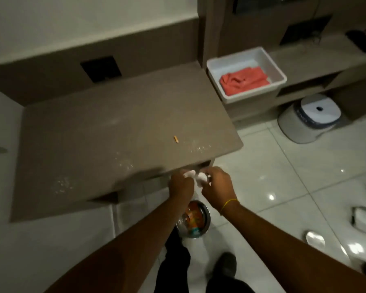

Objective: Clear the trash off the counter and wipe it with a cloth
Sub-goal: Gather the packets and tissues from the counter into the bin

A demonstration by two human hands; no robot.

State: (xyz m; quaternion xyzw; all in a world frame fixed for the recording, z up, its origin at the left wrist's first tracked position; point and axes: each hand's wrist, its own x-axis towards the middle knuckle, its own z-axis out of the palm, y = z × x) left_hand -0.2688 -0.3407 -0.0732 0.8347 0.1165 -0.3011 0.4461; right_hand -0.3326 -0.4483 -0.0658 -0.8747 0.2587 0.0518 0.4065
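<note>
Nearest the camera, two bare forearms reach forward over dark trousers and a dark shoe (226, 264) on the pale tiled floor (283, 166). Between the arms, on the floor, stands a round metal bin (195, 218) with colourful wrappers inside. Just above it the left hand (181, 185) and the right hand (217, 186) meet, both closed around crumpled white paper (195, 177), held off the near right edge of the counter and over the bin. A yellow band (228, 205) circles the right wrist.

Beyond the hands lies the brown counter (93, 134). White crumbs (63, 183) are scattered near its near edge and again toward its right side, and a small orange stub (176, 139) lies alone near the middle right.

Farther off, to the right of the counter's far corner, a white tub (273, 66) sits on a lower shelf with a pink cloth (244, 80) bunched inside it. Right of that, on the floor, stands a white round lidded bin (309, 119). A few blurred items lie on the floor at the far right edge.
</note>
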